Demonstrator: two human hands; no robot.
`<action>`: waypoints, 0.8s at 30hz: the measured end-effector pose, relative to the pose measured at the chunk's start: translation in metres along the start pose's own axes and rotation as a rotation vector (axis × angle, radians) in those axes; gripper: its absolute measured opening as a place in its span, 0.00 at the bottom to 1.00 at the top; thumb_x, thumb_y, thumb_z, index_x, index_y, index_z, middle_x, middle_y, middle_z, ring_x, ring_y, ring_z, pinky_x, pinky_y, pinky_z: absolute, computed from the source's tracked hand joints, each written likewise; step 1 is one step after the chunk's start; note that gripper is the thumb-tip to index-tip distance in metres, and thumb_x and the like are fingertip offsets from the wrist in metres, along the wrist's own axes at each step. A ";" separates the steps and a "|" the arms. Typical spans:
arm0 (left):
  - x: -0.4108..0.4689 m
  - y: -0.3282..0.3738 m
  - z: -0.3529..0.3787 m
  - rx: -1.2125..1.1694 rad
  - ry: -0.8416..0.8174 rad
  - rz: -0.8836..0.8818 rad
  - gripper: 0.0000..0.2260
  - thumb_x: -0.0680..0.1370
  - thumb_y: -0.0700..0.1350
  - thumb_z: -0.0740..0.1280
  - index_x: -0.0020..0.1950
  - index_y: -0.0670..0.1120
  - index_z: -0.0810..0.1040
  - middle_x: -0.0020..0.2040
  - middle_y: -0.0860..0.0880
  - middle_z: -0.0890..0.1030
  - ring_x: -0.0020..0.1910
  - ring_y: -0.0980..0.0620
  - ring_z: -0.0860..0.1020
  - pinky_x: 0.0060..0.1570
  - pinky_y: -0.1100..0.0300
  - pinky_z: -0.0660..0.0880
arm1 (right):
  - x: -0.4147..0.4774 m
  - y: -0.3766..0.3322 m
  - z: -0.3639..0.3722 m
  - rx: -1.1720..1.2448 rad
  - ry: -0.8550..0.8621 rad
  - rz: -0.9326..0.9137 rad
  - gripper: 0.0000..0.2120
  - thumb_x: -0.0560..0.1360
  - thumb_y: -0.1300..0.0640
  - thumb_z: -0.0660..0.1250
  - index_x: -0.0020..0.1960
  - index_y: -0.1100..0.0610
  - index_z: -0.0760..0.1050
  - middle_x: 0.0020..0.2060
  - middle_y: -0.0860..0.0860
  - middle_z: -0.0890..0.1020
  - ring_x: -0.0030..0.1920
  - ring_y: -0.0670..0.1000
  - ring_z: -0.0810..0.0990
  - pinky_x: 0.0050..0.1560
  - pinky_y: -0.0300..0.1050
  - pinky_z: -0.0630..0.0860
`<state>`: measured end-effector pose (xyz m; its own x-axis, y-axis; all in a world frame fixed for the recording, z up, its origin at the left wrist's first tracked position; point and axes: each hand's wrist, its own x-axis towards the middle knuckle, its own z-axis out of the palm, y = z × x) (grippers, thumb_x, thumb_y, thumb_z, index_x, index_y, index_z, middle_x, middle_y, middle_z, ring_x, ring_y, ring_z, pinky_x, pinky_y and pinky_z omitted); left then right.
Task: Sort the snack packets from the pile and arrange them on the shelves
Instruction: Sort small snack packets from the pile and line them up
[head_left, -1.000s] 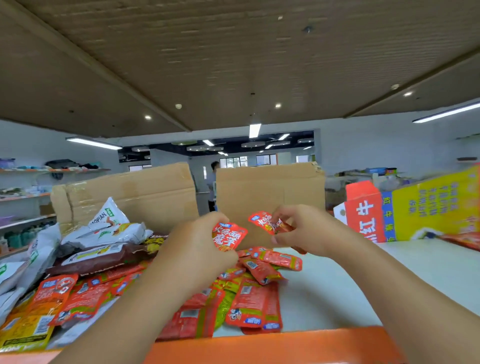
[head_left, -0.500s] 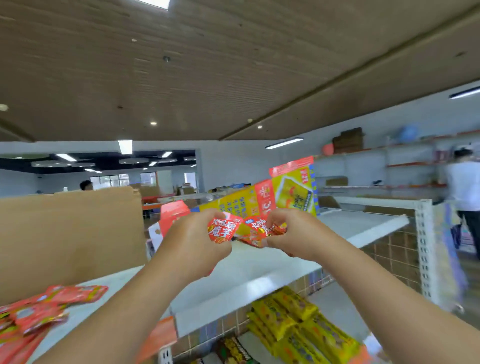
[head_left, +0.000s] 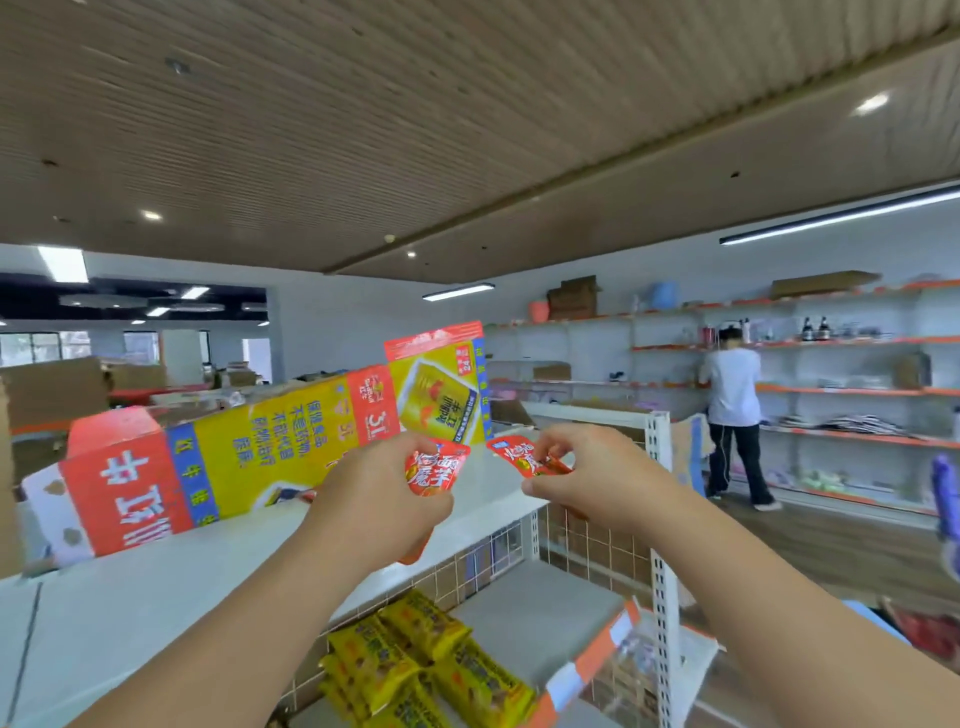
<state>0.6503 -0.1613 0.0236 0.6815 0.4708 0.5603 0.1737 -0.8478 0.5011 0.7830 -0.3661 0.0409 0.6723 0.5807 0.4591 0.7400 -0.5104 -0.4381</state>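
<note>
My left hand (head_left: 379, 493) grips a small red snack packet (head_left: 435, 467) with white characters, held upright at chest height. My right hand (head_left: 587, 478) pinches another red packet (head_left: 522, 456) just to its right; the two packets are a short gap apart. Both hands hover over the right end of the white top shelf (head_left: 156, 587). Below them, a grey shelf board (head_left: 540, 613) holds a group of yellow snack packets (head_left: 415, 665) at its left part. The pile of packets is out of view.
A flattened yellow and red drinks carton (head_left: 234, 452) lies on the top shelf behind my hands. A white perforated upright (head_left: 660, 519) ends the shelf unit. A person in a white shirt (head_left: 732, 415) stands at wall shelves (head_left: 857, 389) on the right.
My view has swung right, away from the pile, bringing the lower shelf and the wall shelves into sight. Both hands kept their packets and moved slightly apart.
</note>
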 end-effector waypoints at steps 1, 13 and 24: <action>0.003 -0.001 0.001 0.044 0.007 0.003 0.19 0.70 0.54 0.74 0.60 0.61 0.78 0.38 0.56 0.82 0.37 0.54 0.81 0.35 0.59 0.75 | 0.004 0.002 0.002 0.019 -0.005 -0.002 0.14 0.71 0.40 0.74 0.52 0.44 0.77 0.50 0.40 0.78 0.38 0.45 0.82 0.34 0.40 0.76; 0.082 -0.053 0.004 0.183 -0.010 -0.063 0.22 0.72 0.59 0.75 0.65 0.61 0.75 0.48 0.61 0.78 0.45 0.56 0.78 0.44 0.58 0.77 | 0.084 0.008 0.066 0.117 -0.083 -0.063 0.13 0.72 0.41 0.74 0.51 0.47 0.76 0.52 0.44 0.80 0.30 0.45 0.80 0.31 0.42 0.77; 0.166 -0.102 0.012 0.277 -0.049 -0.132 0.25 0.71 0.65 0.72 0.67 0.61 0.74 0.55 0.53 0.77 0.50 0.51 0.78 0.44 0.57 0.74 | 0.211 -0.007 0.111 0.098 -0.081 -0.145 0.14 0.72 0.42 0.75 0.50 0.49 0.76 0.45 0.46 0.82 0.25 0.44 0.75 0.31 0.40 0.70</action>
<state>0.7537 0.0006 0.0575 0.6726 0.5743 0.4668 0.4455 -0.8178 0.3643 0.9178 -0.1697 0.0549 0.5519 0.6948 0.4612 0.8210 -0.3558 -0.4464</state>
